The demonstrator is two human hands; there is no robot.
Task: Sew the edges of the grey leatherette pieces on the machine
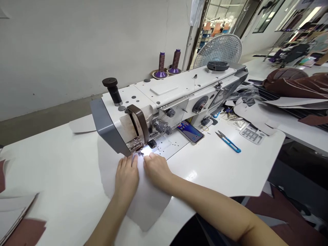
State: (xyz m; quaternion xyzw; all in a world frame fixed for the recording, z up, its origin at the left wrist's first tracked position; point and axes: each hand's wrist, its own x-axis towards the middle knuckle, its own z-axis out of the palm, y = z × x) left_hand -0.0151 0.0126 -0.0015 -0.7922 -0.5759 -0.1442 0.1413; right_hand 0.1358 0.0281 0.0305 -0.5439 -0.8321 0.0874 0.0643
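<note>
A pale grey sheet of material (146, 213) lies on the white table beneath the head of a sewing machine (176, 97). My left hand (127, 176) rests on it with fingers stretched out flat, their tips just left of the lit presser foot (139, 153). Close by on the other side, my right hand (157, 171) has its fingers curled and pressed together on the sheet, beside the foot. The needle and the exact stitching spot are hard to make out between the machine head and my fingertips.
A phone (191, 131) lies under the machine arm. Blue-handled thread snips (229, 141) are to its right. Two brown thread cones (161, 65) stand behind the machine, near a fan (219, 51). Brown and grey cut pieces (297, 85) are piled at right, more cut pieces (15, 215) at left.
</note>
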